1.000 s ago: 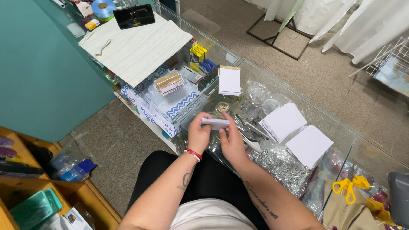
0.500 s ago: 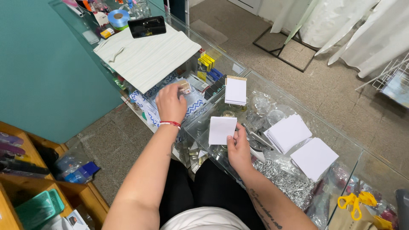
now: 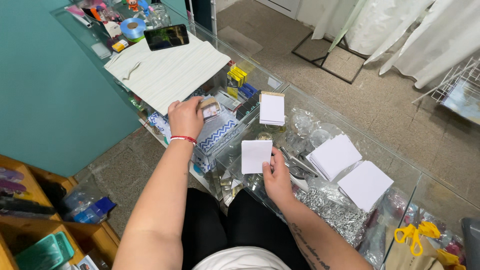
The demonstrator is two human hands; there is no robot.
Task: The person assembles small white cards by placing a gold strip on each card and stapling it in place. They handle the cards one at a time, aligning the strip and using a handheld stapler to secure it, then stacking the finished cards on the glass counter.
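**Right hand on a white card, left hand reaching into the box under the glass**

Nearest: right hand (image 3: 277, 177) pinches a small white square card (image 3: 256, 156) by its right edge, thumb on the front, fingers behind. Card is upright, lifted just above the glass countertop (image 3: 400, 167). Grip is closed on the card.

Left hand (image 3: 185, 117), with a red band at the wrist, is further out and to the left, palm down over a box with a blue zigzag pattern (image 3: 217, 134). Fingers curl around a small tan packet (image 3: 210, 107) in the box (contact looks real, but can't tell whether it's actually gripped or just touched).

To the right on the glass: two fanned stacks of white cards (image 3: 334, 156), (image 3: 365, 184), just beside each other. Silver chain (image 3: 332, 212) lies under the glass near them. Yellow-handled scissors (image 3: 415, 235) sit at the lower right.

Beyond the held card: another small white card stack (image 3: 272, 108), well apart from the fanned ones.

Far end: pale wood-grain board (image 3: 167, 72) lying on the glass, a dark phone (image 3: 166, 37) on its far edge, a blue tape roll (image 3: 132, 27) just past it.
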